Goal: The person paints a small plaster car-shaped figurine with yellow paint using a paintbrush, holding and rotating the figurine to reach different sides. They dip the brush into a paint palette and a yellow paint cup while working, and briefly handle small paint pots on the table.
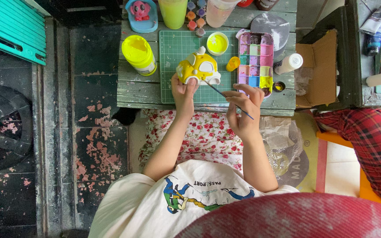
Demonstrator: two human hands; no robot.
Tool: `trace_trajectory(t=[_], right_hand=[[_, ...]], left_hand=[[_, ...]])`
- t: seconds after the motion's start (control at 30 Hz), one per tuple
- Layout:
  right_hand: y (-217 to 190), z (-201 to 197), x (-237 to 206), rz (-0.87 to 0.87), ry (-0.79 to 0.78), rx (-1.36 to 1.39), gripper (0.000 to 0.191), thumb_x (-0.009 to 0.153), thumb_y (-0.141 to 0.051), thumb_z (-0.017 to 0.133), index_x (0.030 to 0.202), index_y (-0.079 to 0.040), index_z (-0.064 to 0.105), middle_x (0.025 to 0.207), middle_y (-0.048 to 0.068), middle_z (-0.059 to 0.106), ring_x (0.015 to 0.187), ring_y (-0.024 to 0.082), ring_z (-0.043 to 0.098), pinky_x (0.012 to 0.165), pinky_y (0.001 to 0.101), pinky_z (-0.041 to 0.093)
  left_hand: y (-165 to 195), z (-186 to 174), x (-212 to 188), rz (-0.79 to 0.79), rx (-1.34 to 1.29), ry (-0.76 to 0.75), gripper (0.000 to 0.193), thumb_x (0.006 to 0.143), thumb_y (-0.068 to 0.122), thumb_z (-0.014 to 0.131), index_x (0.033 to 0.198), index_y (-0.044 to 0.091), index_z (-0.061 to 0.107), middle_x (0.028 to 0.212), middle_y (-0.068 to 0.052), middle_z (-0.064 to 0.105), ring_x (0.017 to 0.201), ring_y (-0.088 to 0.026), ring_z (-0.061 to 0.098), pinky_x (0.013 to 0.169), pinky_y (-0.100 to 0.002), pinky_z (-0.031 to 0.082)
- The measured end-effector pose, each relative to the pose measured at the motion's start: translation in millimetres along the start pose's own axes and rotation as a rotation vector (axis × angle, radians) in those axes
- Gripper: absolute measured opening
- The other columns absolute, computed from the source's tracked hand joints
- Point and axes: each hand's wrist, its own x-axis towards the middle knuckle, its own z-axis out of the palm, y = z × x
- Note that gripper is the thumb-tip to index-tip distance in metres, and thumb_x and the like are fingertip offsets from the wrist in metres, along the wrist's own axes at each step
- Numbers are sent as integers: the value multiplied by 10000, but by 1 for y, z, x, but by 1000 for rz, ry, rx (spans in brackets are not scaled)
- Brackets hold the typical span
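Observation:
A small plaster car figure [198, 68], partly painted yellow with white wheels and windows, rests on a green cutting mat [177, 48]. My left hand [184, 90] grips its near side. My right hand [243, 105] holds a thin paintbrush [225, 96] like a pencil, its tip touching the lower right of the car. Both forearms reach out over a floral-print lap.
On the small grey wooden table [133, 90]: a yellow paint bottle [139, 54], an open yellow paint lid [217, 43], a palette tray with pastel wells [255, 63], a white bottle [289, 63], cups, small paint pots, a pink figure. Cardboard box [316, 66] right. Another person's plaid leg [371, 136].

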Motion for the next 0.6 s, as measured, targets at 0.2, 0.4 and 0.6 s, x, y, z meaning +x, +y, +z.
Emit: trace_trajectory(t=[0.2, 0.4, 0.6], right_hand=[[0, 0, 1, -10, -21, -1, 275, 900, 90, 626, 1109, -82, 571, 1209, 67, 744, 1234, 291, 575, 1036, 471, 357], [0, 0, 1, -14, -20, 2, 273, 912, 87, 628, 1112, -88, 564, 1215, 58, 742, 1233, 294, 578, 1035, 475, 356], [2, 1, -1, -15, -9, 10, 270, 924, 90, 626, 1114, -91, 562, 1206, 63, 746, 1240, 292, 582, 1037, 477, 355]], left_hand=[[1, 0, -1, -3, 3, -5, 647, 959, 339, 737, 1420, 73, 370, 1410, -99, 497, 1303, -206, 561, 1113, -429, 515], [0, 0, -1, 9, -15, -15, 677, 955, 373, 746, 1427, 74, 363, 1417, -98, 487, 1311, -201, 553, 1119, -431, 514], [0, -1, -1, 3, -4, -7, 702, 946, 403, 751, 1424, 72, 359, 1418, -95, 482, 1310, -200, 552, 1112, -428, 518]])
